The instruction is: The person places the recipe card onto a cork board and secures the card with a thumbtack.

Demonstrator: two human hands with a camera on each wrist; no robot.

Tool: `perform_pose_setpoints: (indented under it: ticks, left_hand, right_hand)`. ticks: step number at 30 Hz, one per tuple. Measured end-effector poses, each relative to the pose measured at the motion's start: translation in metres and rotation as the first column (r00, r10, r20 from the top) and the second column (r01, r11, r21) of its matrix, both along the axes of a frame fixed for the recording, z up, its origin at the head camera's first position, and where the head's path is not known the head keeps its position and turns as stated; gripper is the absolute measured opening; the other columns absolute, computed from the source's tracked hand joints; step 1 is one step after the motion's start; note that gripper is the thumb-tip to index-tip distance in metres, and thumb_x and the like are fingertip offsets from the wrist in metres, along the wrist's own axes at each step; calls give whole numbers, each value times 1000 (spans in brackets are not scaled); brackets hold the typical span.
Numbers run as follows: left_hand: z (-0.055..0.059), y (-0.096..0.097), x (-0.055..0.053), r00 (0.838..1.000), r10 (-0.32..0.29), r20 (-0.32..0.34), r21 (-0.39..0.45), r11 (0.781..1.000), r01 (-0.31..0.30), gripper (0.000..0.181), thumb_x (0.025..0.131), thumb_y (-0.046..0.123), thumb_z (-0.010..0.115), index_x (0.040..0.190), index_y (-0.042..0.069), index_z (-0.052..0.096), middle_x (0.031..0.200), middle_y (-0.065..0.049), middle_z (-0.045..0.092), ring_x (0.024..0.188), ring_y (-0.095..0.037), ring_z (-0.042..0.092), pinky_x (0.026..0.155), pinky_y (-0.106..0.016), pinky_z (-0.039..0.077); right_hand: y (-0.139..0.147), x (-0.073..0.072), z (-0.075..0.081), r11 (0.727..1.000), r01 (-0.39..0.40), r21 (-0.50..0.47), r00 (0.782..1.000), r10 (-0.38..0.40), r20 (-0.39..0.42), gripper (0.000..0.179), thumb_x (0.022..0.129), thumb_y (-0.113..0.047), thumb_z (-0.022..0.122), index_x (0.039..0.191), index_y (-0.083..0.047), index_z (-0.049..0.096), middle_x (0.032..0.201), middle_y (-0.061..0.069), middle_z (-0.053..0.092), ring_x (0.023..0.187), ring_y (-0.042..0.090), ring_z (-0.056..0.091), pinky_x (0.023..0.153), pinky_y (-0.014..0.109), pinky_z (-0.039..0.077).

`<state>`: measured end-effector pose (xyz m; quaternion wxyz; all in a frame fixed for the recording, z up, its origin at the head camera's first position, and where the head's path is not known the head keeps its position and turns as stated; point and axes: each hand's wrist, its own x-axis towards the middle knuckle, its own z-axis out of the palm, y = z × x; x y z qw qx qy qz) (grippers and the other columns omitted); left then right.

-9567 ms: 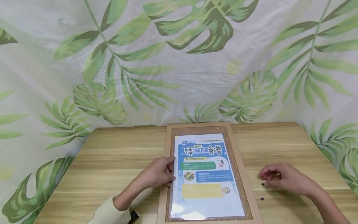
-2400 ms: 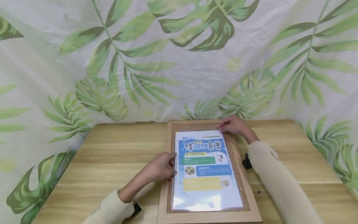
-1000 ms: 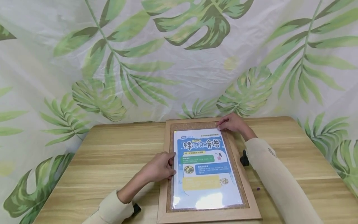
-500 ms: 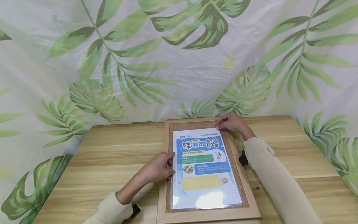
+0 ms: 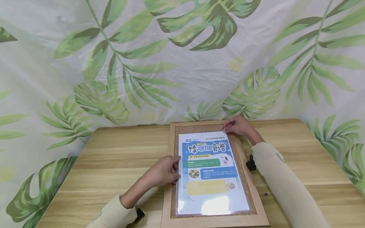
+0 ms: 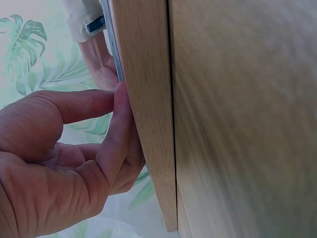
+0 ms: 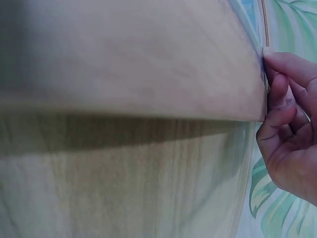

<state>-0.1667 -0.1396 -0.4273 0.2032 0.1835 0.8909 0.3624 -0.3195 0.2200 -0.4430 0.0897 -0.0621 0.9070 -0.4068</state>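
A laminated poster sheet (image 5: 212,204), blue and white with printed text, lies on a cork board (image 5: 196,129) in a wooden frame (image 5: 168,202). A tiny yellow push pin (image 5: 180,135) is at the sheet's top left corner. My left hand (image 5: 162,171) presses the sheet's left edge with thumb and forefinger; the left wrist view shows its other fingers bent against the frame's side. My right hand (image 5: 239,125) is at the top right corner, fingertips pinching a tiny push pin, mostly hidden. In the right wrist view the right hand (image 7: 294,119) has curled fingers.
A tiny purple push pin (image 5: 266,194) lies on the wooden table (image 5: 122,152), right of the frame. Black wrist devices (image 5: 251,163) show beside both sleeves. A leaf-patterned curtain (image 5: 159,79) hangs behind the table.
Over the longer span, my right hand has gone from the pins on the table to the sheet's top right corner, and the green pin no longer shows there. Both hands hold nearly still lately.
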Motion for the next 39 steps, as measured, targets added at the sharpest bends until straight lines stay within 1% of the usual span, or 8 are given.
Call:
perform_pose_setpoints:
  ticks: [4,10,17,21,29,33,36,39]
  left_hand:
    - [0,0,0,1000,3,-3,-4,1000,-3,72,92,-8,76,154,-18,42,91,-9,61,65,-13,67,53,-22,48]
    - [0,0,0,1000,7,-6,-11,1000,-8,72,92,-8,76,154,-17,42,92,-9,60,65,-13,66,53,-22,48]
    - [0,1,1,1000,8,-10,-19,1000,-8,73,91,-8,77,155,-17,42,91,-9,60,64,-12,66,53,-22,46]
    - [0,1,1,1000,11,-11,-21,1000,-11,74,91,-8,77,155,-17,42,92,-9,60,64,-12,65,53,-22,46]
    - [0,1,2,1000,22,-5,-24,999,-23,73,91,-8,77,155,-16,43,93,-9,60,65,-12,65,53,-22,46]
    - [0,2,2,1000,16,-17,-26,1000,-17,73,91,-8,77,154,-17,43,92,-9,60,64,-12,66,53,-22,46]
    - [0,1,2,1000,15,-16,-21,1000,-15,73,91,-8,77,154,-17,43,92,-9,60,64,-12,66,52,-22,47]
    - [0,1,2,1000,18,-8,-15,1000,-18,73,91,-8,76,155,-16,42,93,-9,59,65,-12,66,53,-22,48]
  right_hand:
    - [0,0,-1,1000,6,-2,1000,-6,2,23,94,-11,81,114,1,80,110,17,81,101,26,73,84,25,51]
    - [-2,-1,-1,1000,21,9,1000,-21,7,23,94,-10,82,114,0,80,111,17,80,101,27,73,87,27,51]
    - [-2,0,0,1000,-7,15,1000,7,-4,24,95,-7,80,116,3,78,110,20,80,101,28,75,91,33,56]
    - [-2,0,-1,1000,-19,20,1000,19,-11,24,96,-7,79,118,3,78,111,20,79,102,28,74,94,36,56]
    - [-3,-1,-3,1000,-25,19,1000,25,1,24,97,-7,78,118,3,77,112,20,80,104,29,74,96,37,56]
    - [-2,0,-2,999,-29,18,1000,30,-5,24,96,-7,78,118,4,77,110,20,80,102,27,74,90,30,55]
    - [0,-1,-3,999,-33,20,999,34,-17,24,96,-7,79,118,4,78,108,18,80,100,25,74,84,24,52]
    - [0,-1,-5,999,-44,24,998,45,-33,25,97,-9,78,119,3,78,110,18,80,102,27,73,87,26,52]
